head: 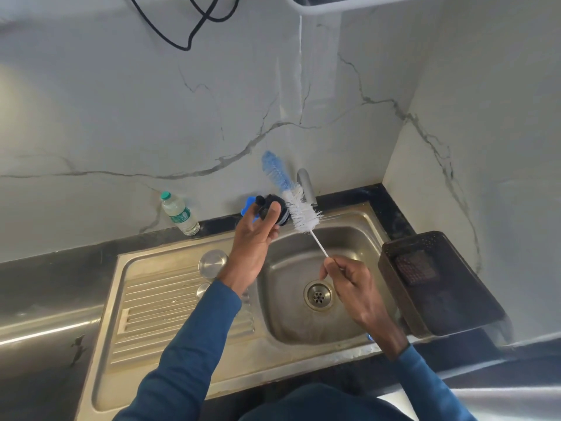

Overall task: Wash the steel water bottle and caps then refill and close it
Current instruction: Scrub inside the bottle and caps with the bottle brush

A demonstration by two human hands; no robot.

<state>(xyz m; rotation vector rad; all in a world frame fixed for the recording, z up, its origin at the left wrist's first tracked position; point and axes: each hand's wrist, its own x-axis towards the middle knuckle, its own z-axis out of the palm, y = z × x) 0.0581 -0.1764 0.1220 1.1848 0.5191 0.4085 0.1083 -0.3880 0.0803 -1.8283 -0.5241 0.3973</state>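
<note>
My left hand (258, 235) holds a black bottle cap (274, 209) up over the back left rim of the sink basin (291, 323), fingers curled round it. My right hand (349, 284) pinches the thin white handle of a bottle brush (299, 208) whose white and blue bristles lie against the cap's right side. A round steel cap (213, 262) stands on the ribbed drainboard (170, 308), and a smaller steel piece (202, 290) lies just in front of it, partly hidden by my left sleeve. The steel bottle itself is not in view.
A tap spout (307, 185) rises behind the basin. A small plastic water bottle (179, 214) with a green top stands on the dark counter at the back left. A dark basket (431, 278) sits right of the sink. A blue object (247, 205) peeks out behind my left hand.
</note>
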